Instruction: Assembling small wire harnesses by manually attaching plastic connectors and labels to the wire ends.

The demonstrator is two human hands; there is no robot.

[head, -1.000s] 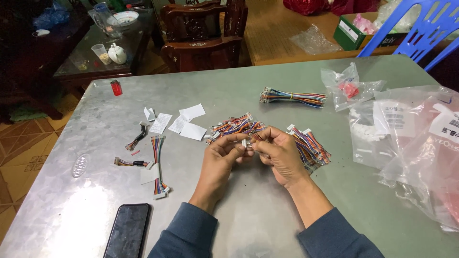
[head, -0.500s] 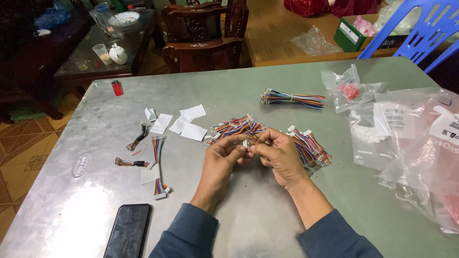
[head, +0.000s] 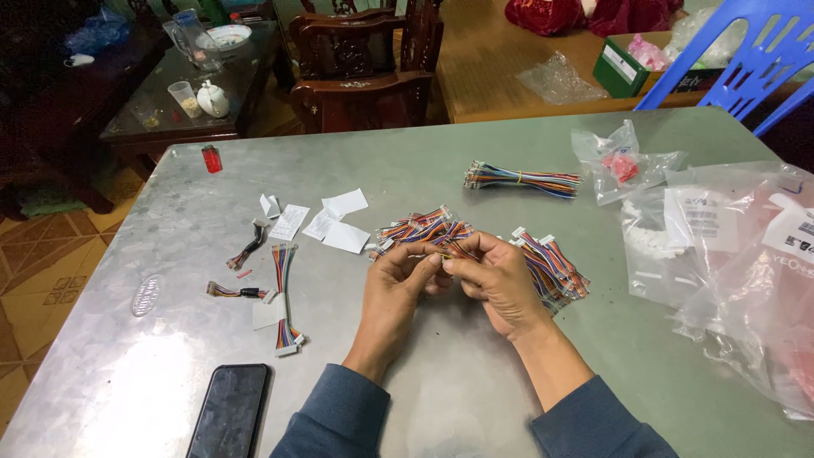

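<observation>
A person sits at a grey metal worktop (head: 441,153), both hands meeting just above its middle. The left hand (head: 397,280) and right hand (head: 500,276) have their fingers pinched together on a short multicoloured wire harness (head: 448,248), held between them. More harnesses lie piled just behind (head: 415,227) and beside the right hand (head: 555,265). A dark phone (head: 229,411) lies near the left elbow.

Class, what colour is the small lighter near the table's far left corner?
Red lighter, clearest in the head view.
</observation>
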